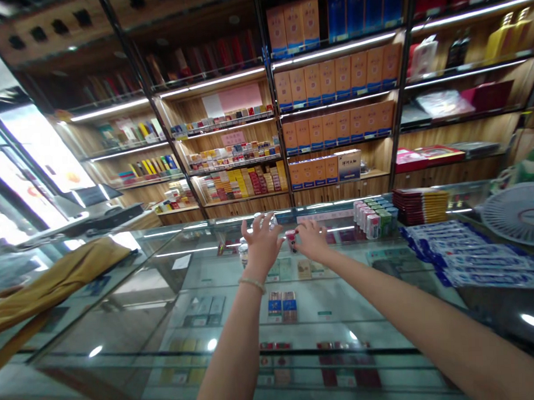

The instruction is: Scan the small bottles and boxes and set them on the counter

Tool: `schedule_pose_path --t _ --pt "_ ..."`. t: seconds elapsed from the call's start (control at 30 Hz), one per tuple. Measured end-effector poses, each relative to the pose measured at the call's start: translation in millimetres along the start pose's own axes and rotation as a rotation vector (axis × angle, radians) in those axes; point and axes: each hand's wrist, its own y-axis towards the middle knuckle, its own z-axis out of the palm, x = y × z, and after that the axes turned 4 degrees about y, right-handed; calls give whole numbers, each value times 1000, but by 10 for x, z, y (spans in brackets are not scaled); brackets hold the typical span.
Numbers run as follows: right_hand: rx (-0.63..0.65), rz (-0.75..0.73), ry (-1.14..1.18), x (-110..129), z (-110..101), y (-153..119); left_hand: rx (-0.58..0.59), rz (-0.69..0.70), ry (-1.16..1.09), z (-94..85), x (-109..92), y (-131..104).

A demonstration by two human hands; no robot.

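Observation:
My left hand [262,247], with a bracelet at the wrist, is over the glass counter with its fingers spread. Small clear containers with white lids [243,251] stand close beside and behind it. My right hand [311,239] has its thumb and fingertips around a small pinkish-red container [291,239] on the counter top. To its right stand rows of similar small containers [373,218] in pink, green and blue. Beneath the glass [236,335] lie flat boxes, among them two blue-and-gold packs [282,306].
Blue-and-white packets [474,254] lie at the right, by a stack of red and gold packs [418,206] and a white slatted basket [519,214]. A mustard cloth [63,277] drapes over the left counter. Lit shelves with orange boxes [328,75] line the back wall.

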Motion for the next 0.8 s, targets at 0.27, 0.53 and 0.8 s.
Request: schedule_pose_path --t 0.27,0.53,0.8 --pt "-81 205 152 -82 358 -156 4 69 -25 -19 -76 -54" --pt "-110 198 146 -85 507 -106 48 83 -21 -11 -89 -21" --pt "-103 160 145 23 534 112 197 123 93 -14 106 221"
